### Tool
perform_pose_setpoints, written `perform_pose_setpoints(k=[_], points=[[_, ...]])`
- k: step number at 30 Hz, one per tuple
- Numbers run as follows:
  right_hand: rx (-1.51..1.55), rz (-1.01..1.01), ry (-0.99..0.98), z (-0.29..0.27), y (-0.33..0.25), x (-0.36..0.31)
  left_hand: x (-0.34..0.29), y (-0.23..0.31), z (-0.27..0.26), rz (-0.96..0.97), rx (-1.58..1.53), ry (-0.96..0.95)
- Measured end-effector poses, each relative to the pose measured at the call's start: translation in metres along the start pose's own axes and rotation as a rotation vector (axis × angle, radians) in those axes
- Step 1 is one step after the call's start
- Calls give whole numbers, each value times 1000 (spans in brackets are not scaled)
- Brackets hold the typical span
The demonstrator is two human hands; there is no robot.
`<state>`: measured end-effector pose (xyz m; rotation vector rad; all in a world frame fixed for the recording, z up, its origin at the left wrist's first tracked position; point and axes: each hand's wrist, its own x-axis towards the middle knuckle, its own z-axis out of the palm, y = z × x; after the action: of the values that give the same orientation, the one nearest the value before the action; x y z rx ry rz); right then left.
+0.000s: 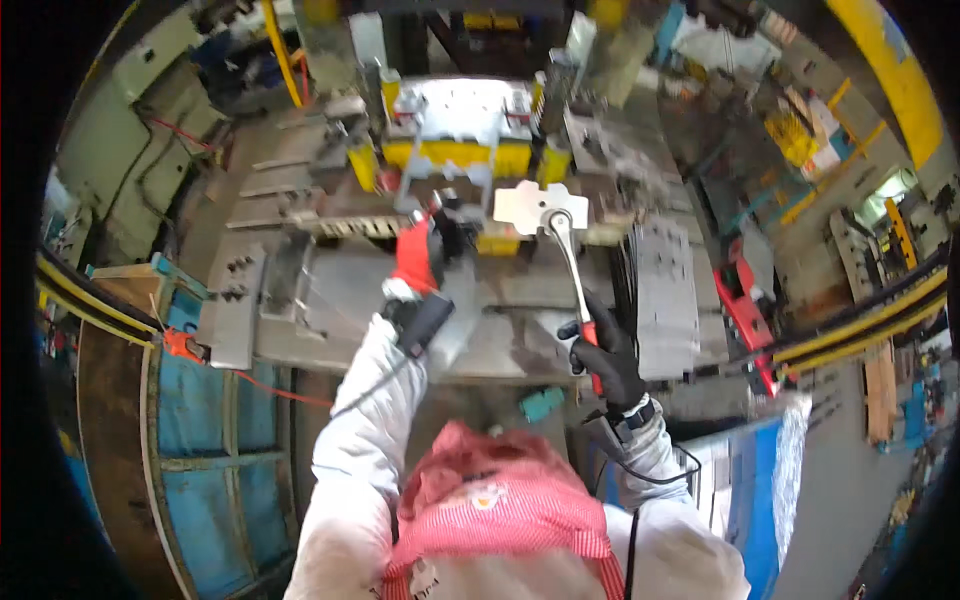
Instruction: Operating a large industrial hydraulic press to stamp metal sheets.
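My right hand, in a black glove, is closed around the red grip of a long metal hand tool. The tool's round head lies against a flat, pale metal plate with a notched outline. My left hand, in a red and black glove, reaches forward over the bench to the left of the plate. Motion smears its fingers, so their grip cannot be read. A dark shape beside them is too blurred to name. In front of both hands stands a press die with yellow blocks.
A stack of flat metal sheets stands at the right of the metal bench. A grey plate with small dark parts lies at the left. Yellow-and-black bars flank the bench. A red metal piece is at the right edge.
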<state>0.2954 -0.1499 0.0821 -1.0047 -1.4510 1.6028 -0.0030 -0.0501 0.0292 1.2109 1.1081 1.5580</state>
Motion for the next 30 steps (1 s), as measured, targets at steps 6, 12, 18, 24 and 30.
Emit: perform_pose_setpoints(k=[6,12,18,24,30], points=[[66,268,186,-22,71,-100,-6,23,0,249,325,-51],[75,249,195,-16,93,-105,-66,66,-34,547,1018,90],[179,380,146,-34,106,-104,-211,85,-138,474,1545,142],[164,207,57,-8,71,-73,-307,161,-132,57,386,606],[-9,180,-169,36,61,-37,-417,172,-163,68,408,900]])
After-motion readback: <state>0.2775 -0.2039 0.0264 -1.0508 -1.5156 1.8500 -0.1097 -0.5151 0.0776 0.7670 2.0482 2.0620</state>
